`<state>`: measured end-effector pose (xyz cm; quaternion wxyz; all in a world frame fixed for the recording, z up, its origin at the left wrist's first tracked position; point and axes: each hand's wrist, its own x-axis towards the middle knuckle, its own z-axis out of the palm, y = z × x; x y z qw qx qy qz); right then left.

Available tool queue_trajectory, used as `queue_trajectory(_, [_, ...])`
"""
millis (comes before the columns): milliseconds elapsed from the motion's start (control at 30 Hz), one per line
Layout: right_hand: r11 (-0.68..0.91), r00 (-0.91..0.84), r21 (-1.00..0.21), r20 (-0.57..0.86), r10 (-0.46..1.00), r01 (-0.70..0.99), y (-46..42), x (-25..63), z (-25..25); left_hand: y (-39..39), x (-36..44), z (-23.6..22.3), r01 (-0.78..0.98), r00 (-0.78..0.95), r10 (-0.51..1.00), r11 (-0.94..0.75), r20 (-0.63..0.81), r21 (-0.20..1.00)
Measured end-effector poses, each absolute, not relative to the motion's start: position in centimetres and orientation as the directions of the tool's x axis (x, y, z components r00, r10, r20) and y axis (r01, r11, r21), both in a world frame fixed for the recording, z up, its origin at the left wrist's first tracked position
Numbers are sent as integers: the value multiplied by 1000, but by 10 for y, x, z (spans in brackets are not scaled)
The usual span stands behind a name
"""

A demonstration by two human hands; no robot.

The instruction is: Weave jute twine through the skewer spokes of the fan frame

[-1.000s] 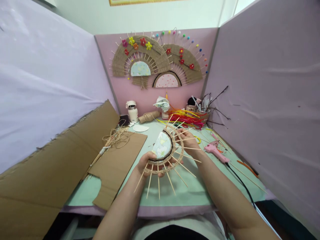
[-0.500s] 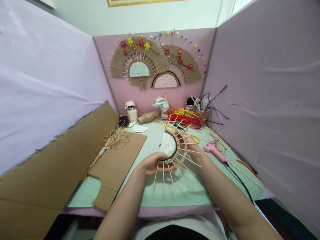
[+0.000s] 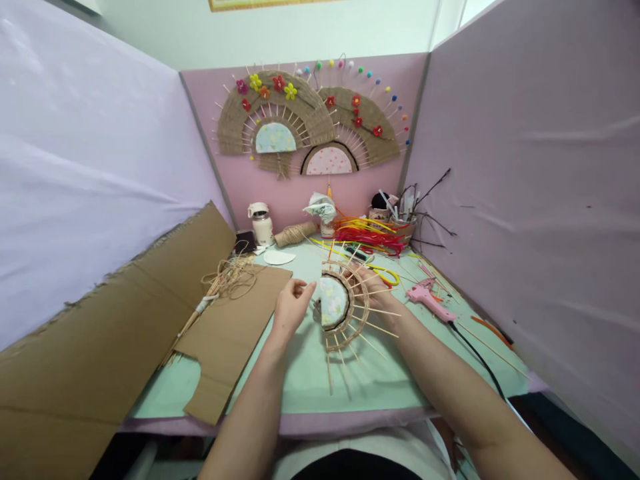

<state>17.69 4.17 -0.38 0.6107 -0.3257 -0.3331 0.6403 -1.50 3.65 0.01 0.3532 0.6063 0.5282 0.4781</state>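
A half-round woven fan (image 3: 334, 303) with thin sticks fanning out to the right stands over the table, tilted on its side. Its centre is a pale, patterned half disc edged in black, with rows of twine woven round the sticks. My right hand (image 3: 367, 283) grips it from behind at the upper right; the fingers are partly hidden by the sticks. Just left of its straight edge is my left hand (image 3: 294, 307), apart from the fan, fingers curled toward the thumb. Whatever it pinches is too small to make out. A small dark tangle shows behind the straight edge.
A pink glue gun (image 3: 431, 301) with a black cord lies at right, near yellow-handled scissors (image 3: 387, 275). Cut cardboard (image 3: 235, 333) and a bundle of sticks (image 3: 210, 297) are at left. Behind are a twine roll (image 3: 296, 233), red and yellow pipe cleaners (image 3: 370, 237) and a bottle (image 3: 261, 225).
My left hand has come off the fan's lower edge and moved up and left, its fingers curling. The fan has turned more upright in my right hand.
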Motion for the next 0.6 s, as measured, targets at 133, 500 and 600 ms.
queue_trajectory(133, [-136,-70,-807,-117,991,-574,37,165,-4,34,0,-2,-8,134,987,-84,84,996])
queue_trajectory(500, [-144,-258,-912,-44,965,-383,24,155,-4,24,-5,6,-329,529,836,358,-143,874])
queue_trajectory(600, [-116,-285,-923,-7,958,-367,23,161,1,22,-9,8,-290,618,771,407,-155,867])
